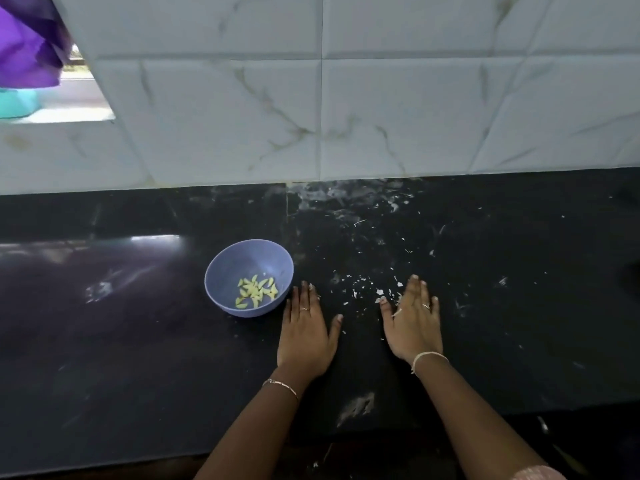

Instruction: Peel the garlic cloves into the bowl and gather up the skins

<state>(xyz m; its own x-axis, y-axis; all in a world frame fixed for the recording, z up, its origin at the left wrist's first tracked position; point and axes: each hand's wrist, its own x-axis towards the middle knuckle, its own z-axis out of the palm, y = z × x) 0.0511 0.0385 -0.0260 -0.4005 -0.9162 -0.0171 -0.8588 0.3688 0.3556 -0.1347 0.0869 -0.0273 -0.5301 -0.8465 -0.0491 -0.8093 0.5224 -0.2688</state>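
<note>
A lilac-blue bowl (221, 271) stands on the black counter (138, 341) and holds several peeled yellowish garlic cloves (257, 292). My left hand (306, 336) lies flat on the counter just right of the bowl, fingers straight. My right hand (414, 322) lies flat farther right, fingers straight and together. Small white scraps of garlic skin (360, 285) are scattered on the counter between and beyond the two hands. Neither hand holds anything.
A marbled white tiled wall (346, 98) rises behind the counter. At the upper left is a window opening with purple cloth (27, 46) and a teal object (17, 102). More skin flecks and white smears lie near the wall (346, 199). The counter's front edge runs below my forearms.
</note>
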